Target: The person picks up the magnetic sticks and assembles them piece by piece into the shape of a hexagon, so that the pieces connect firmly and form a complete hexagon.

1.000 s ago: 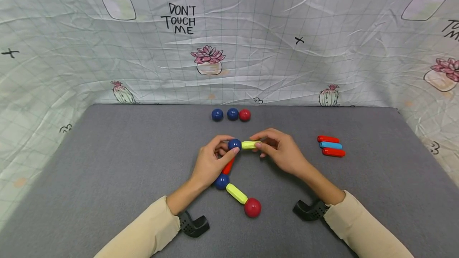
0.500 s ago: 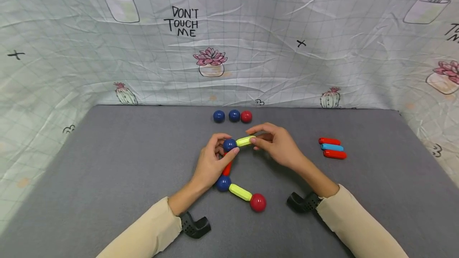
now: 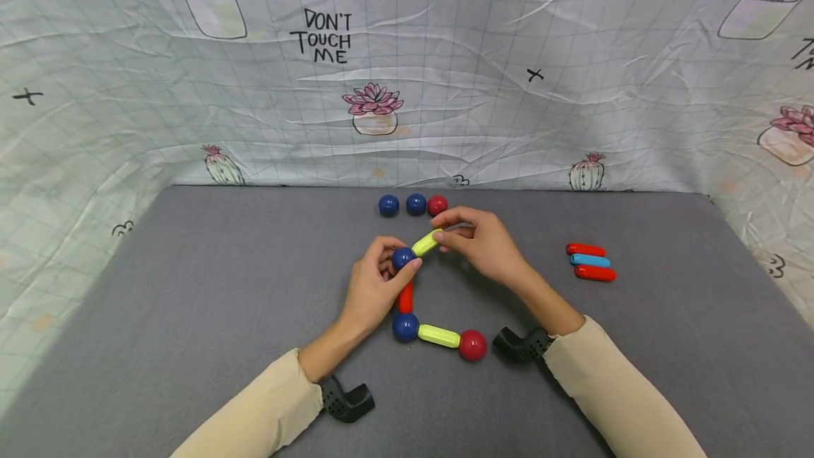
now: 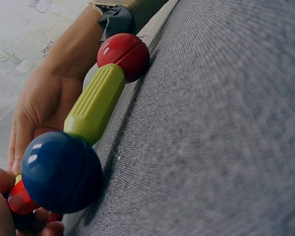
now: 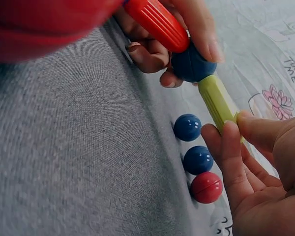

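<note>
A chain of toy rods and balls lies on the grey table. My left hand pinches the upper blue ball. From it a red rod runs down to a lower blue ball. A yellow-green rod then joins a red ball. My right hand pinches a second yellow-green rod that slants up from the upper blue ball.
Two blue balls and a red ball sit in a row at the table's far edge. Two red rods with a light blue rod between them lie at the right. A printed cloth hangs behind.
The right hand has swung its yellow-green rod from level to slanting up and back. The lower chain has turned, so the bottom rod and red ball now lie almost level.
</note>
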Tool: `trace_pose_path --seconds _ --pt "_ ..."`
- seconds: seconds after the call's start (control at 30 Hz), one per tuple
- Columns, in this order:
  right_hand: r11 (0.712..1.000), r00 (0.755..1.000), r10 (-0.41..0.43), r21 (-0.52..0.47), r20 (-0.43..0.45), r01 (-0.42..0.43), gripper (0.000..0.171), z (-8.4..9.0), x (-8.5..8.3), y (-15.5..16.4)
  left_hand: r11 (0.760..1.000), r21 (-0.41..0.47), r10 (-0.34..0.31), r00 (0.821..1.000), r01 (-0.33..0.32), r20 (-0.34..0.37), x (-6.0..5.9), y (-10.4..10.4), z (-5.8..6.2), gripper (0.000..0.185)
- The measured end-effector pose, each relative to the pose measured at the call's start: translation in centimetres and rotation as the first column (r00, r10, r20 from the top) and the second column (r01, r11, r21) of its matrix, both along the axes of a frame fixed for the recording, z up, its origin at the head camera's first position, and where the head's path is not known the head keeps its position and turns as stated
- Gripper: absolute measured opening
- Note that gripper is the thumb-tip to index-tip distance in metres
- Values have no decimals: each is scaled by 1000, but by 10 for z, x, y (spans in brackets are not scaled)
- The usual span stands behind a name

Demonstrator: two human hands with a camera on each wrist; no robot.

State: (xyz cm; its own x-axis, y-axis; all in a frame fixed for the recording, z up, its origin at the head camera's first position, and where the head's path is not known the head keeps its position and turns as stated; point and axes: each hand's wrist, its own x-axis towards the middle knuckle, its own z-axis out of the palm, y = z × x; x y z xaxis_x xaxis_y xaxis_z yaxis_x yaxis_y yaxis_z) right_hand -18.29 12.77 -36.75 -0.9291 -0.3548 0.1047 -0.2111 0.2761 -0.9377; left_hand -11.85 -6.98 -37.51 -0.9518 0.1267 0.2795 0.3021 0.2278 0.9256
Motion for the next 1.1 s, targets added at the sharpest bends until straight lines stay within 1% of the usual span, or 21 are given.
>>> trace_pose_path --seconds 0.13,0.3,0.5,0.6,0.73,0.9,1.0,1.1 --pt "1000 1000 -8 2 12 8 24 -1 0 -2 1000 -12 -13 1000 13 -1 1 0 0 26" --pt "1000 1000 7 -16 12 -7 21 -2 1 -2 1000 -15 -10 1000 10 3 2 0 1 26" --pt "995 996 77 -59 34 -74 21 -1 3 -5 1000 -27 10 1000 -9 10 3 0 2 28" --pt "992 993 115 -54 32 -114 22 0 5 -7 999 -30 19 1000 -20 -3 3 1 2 27" --pt "990 991 136 -38 14 -135 23 -2 6 -6 999 -43 28 999 -29 -29 2 1 2 26" --pt "994 994 106 8 -29 -105 23 -3 3 -4 999 -45 29 998 -32 -64 1 1 -1 25" --pt "997 996 60 50 -64 -57 22 -4 0 -2 998 -44 29 997 -32 -72 0 1 -1 24" --pt "994 993 9 107 -115 3 22 -5 -3 1 999 -43 30 997 -33 -68 0 2 -1 24"
